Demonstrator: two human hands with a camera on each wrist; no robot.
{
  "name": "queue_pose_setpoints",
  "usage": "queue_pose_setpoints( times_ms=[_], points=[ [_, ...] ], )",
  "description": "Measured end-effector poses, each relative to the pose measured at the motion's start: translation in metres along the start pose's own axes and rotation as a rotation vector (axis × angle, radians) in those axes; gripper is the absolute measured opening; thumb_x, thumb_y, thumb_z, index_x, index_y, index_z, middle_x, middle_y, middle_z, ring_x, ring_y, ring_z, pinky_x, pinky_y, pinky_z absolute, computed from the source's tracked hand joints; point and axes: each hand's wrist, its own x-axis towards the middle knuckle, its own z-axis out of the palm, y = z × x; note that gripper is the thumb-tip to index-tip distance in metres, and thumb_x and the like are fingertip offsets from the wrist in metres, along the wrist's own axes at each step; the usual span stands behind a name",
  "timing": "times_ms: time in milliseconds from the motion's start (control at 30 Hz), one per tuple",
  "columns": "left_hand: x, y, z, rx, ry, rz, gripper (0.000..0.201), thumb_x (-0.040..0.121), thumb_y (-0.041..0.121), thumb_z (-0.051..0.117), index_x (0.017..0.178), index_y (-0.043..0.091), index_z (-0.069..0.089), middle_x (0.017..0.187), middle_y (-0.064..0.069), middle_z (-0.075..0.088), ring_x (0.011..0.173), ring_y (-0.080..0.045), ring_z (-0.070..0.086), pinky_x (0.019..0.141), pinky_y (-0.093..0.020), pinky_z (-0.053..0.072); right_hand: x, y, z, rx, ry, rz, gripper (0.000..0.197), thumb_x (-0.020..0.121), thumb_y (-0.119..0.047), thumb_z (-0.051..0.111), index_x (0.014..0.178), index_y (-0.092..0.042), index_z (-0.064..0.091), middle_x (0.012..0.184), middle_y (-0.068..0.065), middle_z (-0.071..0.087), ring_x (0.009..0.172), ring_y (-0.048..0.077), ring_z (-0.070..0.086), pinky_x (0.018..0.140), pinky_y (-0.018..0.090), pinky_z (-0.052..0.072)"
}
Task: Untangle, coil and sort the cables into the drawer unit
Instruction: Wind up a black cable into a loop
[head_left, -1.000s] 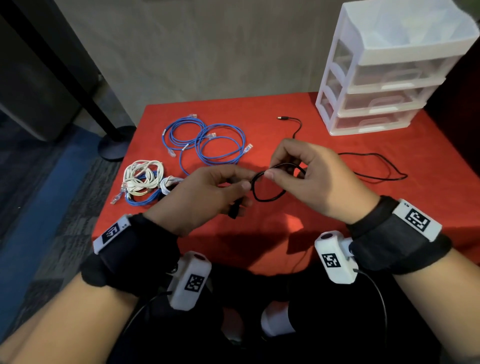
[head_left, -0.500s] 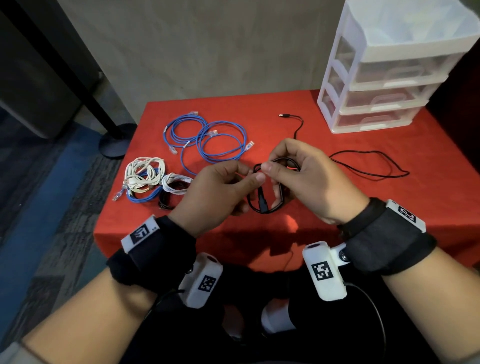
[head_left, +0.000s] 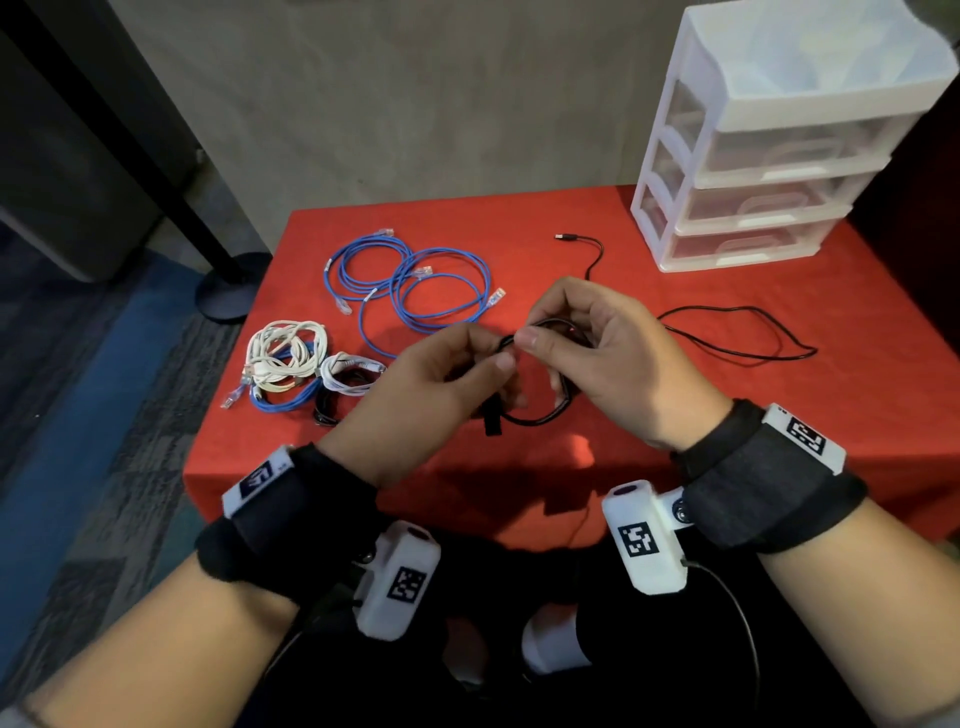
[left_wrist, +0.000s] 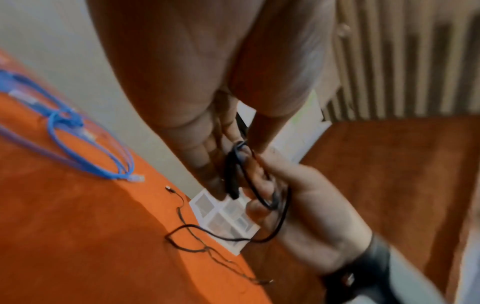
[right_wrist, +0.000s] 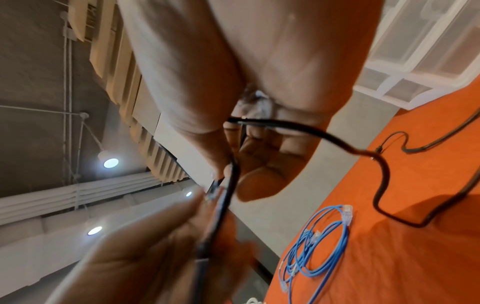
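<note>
Coiling seems to be the step in hand. At the middle of the head view, the left hand (head_left: 441, 384) and right hand (head_left: 597, 358) meet, each pinching a thin black cable (head_left: 540, 415) between thumb and fingers, above the red surface (head_left: 649, 441). A small loop hangs below them; the rest trails right across the cloth toward the white drawer unit (head_left: 769, 156) at upper right. Next, probably: feed more slack into another loop without twisting it.
</note>
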Motion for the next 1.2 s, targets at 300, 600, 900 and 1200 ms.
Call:
queue_pose_setpoints(
  times_ms=[300, 600, 900, 1200],
  points=[
    [-0.009, 0.030, 0.004, -0.547, -0.152, -0.326, 0.023, 0.103, 0.024, 0.046, 0.092, 0.007, 0.058, 0.059, 0.003, 0.039, 0.051, -0.010, 0.049, 0.069, -0.032, 0.060, -0.001, -0.003, -0.004, 0.098, -0.072, -0.002, 0.006, 0.095, -0.008, 0.068, 0.093, -0.003, 0.064, 0.078, 0.009, 0.062, 0.065, 0.027, 0.053, 0.058, 0.046, 0.048],
    [-0.008, 0.029, 0.006, -0.664, -0.183, -0.367, 0.020, 0.100, 0.026, 0.048, 0.090, 0.012, 0.058, 0.061, 0.010, 0.027, 0.042, -0.001, 0.023, 0.040, -0.015, 0.029, 0.001, 0.001, -0.003, 0.017, 0.027, 0.060, 0.015, 0.103, -0.011, 0.056, 0.105, -0.008, 0.071, 0.067, 0.002, 0.052, 0.047, 0.001, 0.041, 0.046, 0.010, 0.031],
    [-0.008, 0.037, -0.006, -0.723, -0.118, -0.243, 0.026, 0.107, 0.027, 0.037, 0.088, 0.018, 0.052, 0.086, 0.004, 0.068, 0.047, 0.001, 0.045, 0.053, -0.014, 0.047, 0.005, 0.024, -0.004, -0.248, 0.117, 0.013, 0.016, 0.099, -0.031, 0.059, 0.092, -0.018, 0.066, 0.066, 0.015, 0.051, 0.058, 0.022, 0.045, 0.057, 0.042, 0.041],
    [0.013, 0.020, -0.008, -0.767, 0.177, 0.126, 0.033, 0.112, 0.027, 0.027, 0.093, 0.012, 0.048, 0.133, -0.028, 0.050, 0.115, -0.038, 0.067, 0.090, -0.042, 0.058, -0.029, 0.025, 0.022, -0.602, -0.233, -0.099, 0.016, 0.102, -0.031, 0.054, 0.097, -0.020, 0.064, 0.068, -0.009, 0.059, 0.064, 0.007, 0.050, 0.070, 0.037, 0.047]
  ],
)
